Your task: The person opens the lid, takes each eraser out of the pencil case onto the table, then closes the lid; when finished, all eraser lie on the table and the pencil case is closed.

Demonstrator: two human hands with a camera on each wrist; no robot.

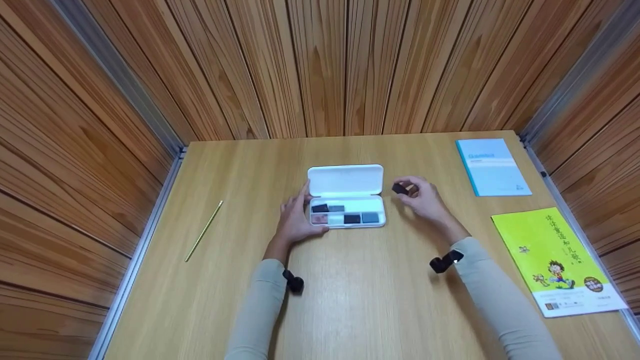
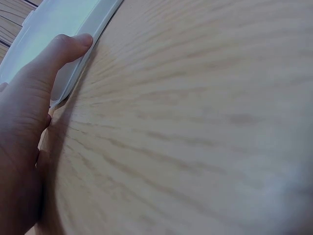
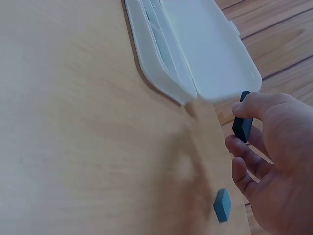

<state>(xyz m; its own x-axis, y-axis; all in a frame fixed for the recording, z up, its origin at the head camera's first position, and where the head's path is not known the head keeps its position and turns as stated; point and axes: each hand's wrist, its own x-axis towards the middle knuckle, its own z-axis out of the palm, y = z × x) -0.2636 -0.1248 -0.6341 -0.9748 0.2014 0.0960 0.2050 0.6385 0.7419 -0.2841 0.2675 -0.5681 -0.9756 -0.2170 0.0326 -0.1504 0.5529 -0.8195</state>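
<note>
The right hand (image 1: 422,200) is hovering just right of the open white case (image 1: 346,196), pinching a small dark block (image 1: 400,189) between thumb and fingertips; in the right wrist view the same block (image 3: 241,123) is standing on end in the grip, clear of the wooden table (image 1: 360,290). A second, bluish block (image 3: 221,205) is lying loose on the table beneath that hand, just beside the case. The left hand (image 1: 296,219) is resting against the left end of the case with its fingers fairly straight, and the left wrist view is showing the thumb (image 2: 63,49) pressing on the white rim (image 2: 83,58). The case is sitting near the middle of the table with its lid tipped up at the back, and its tray is holding several dark, grey and pinkish blocks (image 1: 345,214) in rows. Farther out, a thin yellow-green pencil (image 1: 204,231) is lying well to the left, a light blue booklet (image 1: 491,166) is lying at the far right corner, and a bright green picture book (image 1: 557,260) is lying near the right edge.
</note>
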